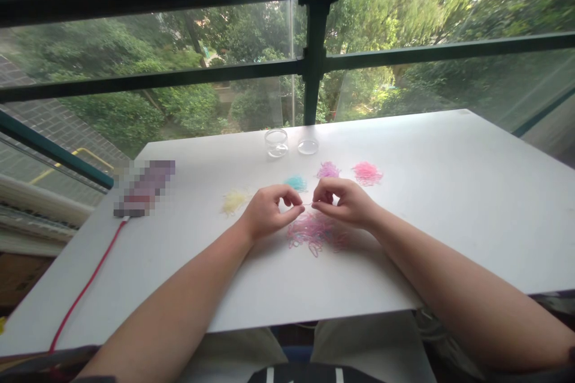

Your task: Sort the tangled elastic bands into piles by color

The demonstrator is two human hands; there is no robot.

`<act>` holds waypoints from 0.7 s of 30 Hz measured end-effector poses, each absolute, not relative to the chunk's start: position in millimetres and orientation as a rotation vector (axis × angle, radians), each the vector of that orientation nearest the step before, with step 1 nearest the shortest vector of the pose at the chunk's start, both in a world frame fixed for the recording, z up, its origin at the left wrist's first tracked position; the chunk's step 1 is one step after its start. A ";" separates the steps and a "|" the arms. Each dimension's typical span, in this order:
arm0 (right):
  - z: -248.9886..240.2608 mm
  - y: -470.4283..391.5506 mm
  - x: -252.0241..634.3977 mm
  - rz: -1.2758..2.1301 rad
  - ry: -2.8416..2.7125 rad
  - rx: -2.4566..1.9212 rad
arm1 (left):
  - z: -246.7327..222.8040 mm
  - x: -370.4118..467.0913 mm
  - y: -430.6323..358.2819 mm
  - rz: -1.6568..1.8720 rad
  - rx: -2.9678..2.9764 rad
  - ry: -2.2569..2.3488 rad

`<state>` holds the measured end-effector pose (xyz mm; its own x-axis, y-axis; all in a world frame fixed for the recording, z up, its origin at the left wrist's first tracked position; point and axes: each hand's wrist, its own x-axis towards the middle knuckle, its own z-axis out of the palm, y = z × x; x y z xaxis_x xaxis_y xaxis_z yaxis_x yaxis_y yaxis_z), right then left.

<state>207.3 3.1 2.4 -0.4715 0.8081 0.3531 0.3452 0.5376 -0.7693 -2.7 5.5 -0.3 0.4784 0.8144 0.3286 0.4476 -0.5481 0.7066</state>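
My left hand (275,209) and my right hand (344,200) face each other above the table, thumb and forefinger pinched on each. A thin, pale rubber band (308,204) spans the small gap between their fingertips. Just below lies a loose mixed pile of rubber bands (312,232), mostly pink with some blue. Smaller heaps sorted by colour lie around the hands: yellow bands (233,201) to the left, turquoise bands (296,183) behind, purple bands (329,169) and bright pink bands (367,173) further right.
A clear round container (276,143) and a clear round lid (308,146) stand near the back edge of the white table (471,203). On the left, a blurred-out device (144,188) has a red cable (90,281) running to the front edge. Windows (188,42) rise behind.
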 end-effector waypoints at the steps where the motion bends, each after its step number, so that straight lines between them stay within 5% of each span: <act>1: 2.6 2.9 207.1 0.811 -2.052 -0.929 | -0.6 -2.8 5.5 0.894 2.187 1.042; 21: 0.7 1.8 205.9 0.800 -2.101 -0.891 | -0.7 -2.0 5.3 0.857 2.221 1.030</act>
